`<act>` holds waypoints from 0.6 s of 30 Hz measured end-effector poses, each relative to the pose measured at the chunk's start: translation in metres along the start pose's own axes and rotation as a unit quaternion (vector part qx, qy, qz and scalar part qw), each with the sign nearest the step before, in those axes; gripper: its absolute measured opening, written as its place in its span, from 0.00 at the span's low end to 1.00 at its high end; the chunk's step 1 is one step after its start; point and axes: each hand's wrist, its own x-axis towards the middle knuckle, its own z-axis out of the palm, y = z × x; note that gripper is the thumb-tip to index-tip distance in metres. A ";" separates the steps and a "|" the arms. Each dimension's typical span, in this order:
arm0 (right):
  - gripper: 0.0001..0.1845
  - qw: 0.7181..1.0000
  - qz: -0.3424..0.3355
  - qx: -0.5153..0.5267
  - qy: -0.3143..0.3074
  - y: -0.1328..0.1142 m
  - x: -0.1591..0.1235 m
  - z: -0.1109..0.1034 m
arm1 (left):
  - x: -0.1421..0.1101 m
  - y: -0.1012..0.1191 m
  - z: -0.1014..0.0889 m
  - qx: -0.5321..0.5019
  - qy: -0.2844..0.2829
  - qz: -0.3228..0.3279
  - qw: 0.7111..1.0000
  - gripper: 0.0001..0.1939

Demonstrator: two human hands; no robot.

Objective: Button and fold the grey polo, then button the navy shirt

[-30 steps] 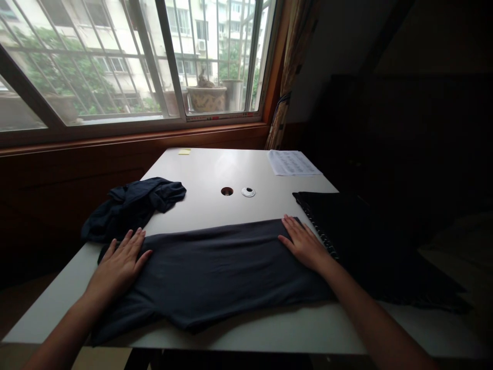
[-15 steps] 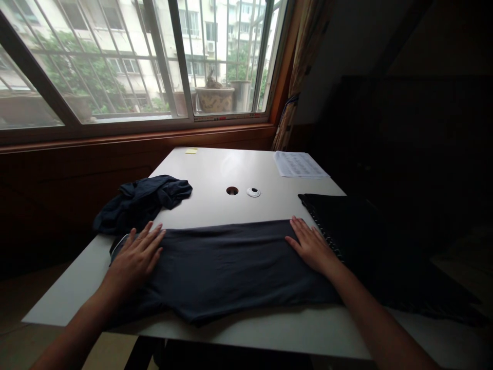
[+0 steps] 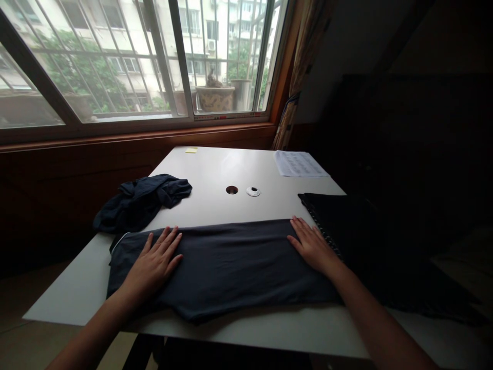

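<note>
A dark blue-grey pair of trousers (image 3: 234, 262), folded lengthwise, lies across the near part of the white table (image 3: 215, 210). Its waist end, with a thin white edge, is at the left. My left hand (image 3: 156, 259) rests flat on the cloth near that end, fingers spread. Toward the other end my right hand (image 3: 311, 244) lies flat on the fabric, its fingertips at the far edge. The right end of the garment is partly hidden behind my right forearm.
A crumpled dark blue garment (image 3: 142, 200) hangs over the table's left edge. Dark cloth with a stitched edge (image 3: 354, 231) lies at the right. Farther back are printed sheets (image 3: 300, 164), a yellow sticky note (image 3: 191, 150), a round hole (image 3: 231, 190) and a white ring cap (image 3: 253, 191).
My left hand has slid right across the trousers, uncovering more of the waist end. My right hand has stayed nearly in place.
</note>
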 end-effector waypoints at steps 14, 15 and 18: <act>0.36 1.000 0.000 -0.011 0.012 0.001 0.000 0.001 | -0.004 0.113 -0.005 -0.031 0.029 0.093 0.995 0.35; 0.36 1.000 0.000 -0.014 0.013 0.001 -0.001 0.001 | 0.000 0.110 -0.006 -0.035 0.020 0.090 0.995 0.34; 0.36 1.000 -0.001 -0.026 0.013 0.000 -0.001 0.001 | 0.023 0.096 -0.008 -0.045 -0.012 0.057 0.997 0.33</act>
